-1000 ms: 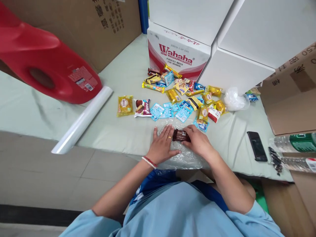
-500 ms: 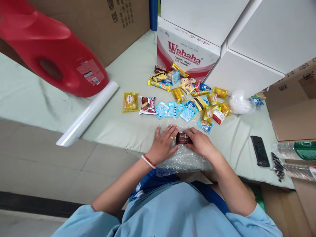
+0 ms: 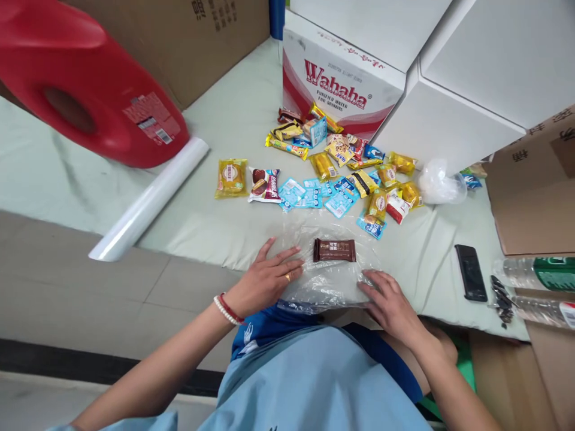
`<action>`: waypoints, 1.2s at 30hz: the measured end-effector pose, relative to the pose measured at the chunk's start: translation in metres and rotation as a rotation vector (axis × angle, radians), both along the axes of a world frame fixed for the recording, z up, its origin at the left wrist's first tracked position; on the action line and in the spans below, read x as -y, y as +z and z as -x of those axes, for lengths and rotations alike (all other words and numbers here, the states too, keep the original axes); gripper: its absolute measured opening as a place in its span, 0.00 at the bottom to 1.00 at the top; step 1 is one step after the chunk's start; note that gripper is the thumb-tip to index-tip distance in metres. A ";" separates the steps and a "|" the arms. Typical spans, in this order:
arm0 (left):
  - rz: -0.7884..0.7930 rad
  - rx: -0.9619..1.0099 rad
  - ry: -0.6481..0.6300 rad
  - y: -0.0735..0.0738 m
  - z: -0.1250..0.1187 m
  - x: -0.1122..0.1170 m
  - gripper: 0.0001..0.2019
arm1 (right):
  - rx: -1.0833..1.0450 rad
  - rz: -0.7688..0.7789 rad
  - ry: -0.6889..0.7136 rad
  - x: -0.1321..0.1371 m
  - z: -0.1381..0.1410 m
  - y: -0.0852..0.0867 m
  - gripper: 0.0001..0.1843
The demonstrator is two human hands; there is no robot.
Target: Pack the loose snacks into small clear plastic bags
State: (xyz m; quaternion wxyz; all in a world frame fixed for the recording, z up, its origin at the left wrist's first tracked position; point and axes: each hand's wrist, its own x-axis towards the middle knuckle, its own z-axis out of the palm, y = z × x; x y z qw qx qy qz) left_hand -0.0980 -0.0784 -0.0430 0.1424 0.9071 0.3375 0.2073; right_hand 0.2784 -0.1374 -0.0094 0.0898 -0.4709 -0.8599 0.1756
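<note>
A brown wrapped snack (image 3: 335, 251) lies on a thin sheet or bag of clear plastic (image 3: 323, 290) at the table's near edge. My left hand (image 3: 269, 276) rests its fingertips at the plastic's left border, palm down, fingers spread and holding nothing. On the opposite side, my right hand (image 3: 389, 302) has its fingers stretched over the right border, also open. Neither hand touches the snack. Beyond the plastic lie several small packets, among them a yellow packaged cake (image 3: 231, 178), a white-and-purple packet (image 3: 265, 184) and light blue sachets (image 3: 291, 193).
A red jug (image 3: 135, 120) and a white roll (image 3: 150, 200) occupy the left side. A Wahaba-style printed carton (image 3: 336, 90) and white boxes (image 3: 462, 114) stand behind the packets. To the right are crumpled plastic (image 3: 442, 182), a phone (image 3: 471, 273) and a clear bottle (image 3: 516, 272).
Both hands have drawn back from the brown snack and moved apart, left hand leftward, right hand rightward and nearer my body. The snack, half covered before, now shows fully on the plastic.
</note>
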 end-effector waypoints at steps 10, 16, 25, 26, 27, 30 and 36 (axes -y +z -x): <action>0.243 -0.122 -0.156 0.012 0.007 -0.013 0.39 | -0.539 0.320 -0.344 -0.084 0.009 0.033 0.13; 0.234 0.204 0.105 0.001 -0.018 -0.014 0.09 | -0.651 0.673 -0.573 -0.130 0.015 0.023 0.26; 0.063 0.341 0.917 -0.007 -0.024 -0.036 0.10 | 0.050 0.274 -0.577 -0.140 0.011 0.021 0.13; -0.003 0.360 0.966 -0.006 -0.020 -0.035 0.11 | 0.150 0.169 -0.567 -0.141 0.013 0.026 0.12; -0.082 0.389 1.007 -0.004 -0.017 -0.032 0.11 | 0.213 0.075 -0.554 -0.143 0.016 0.031 0.13; -0.357 0.461 0.944 0.009 -0.016 -0.014 0.08 | 0.213 -0.095 -0.445 -0.154 0.031 0.042 0.15; -0.304 0.174 0.241 0.032 -0.061 0.000 0.21 | 0.178 0.013 -0.165 -0.194 0.075 0.023 0.25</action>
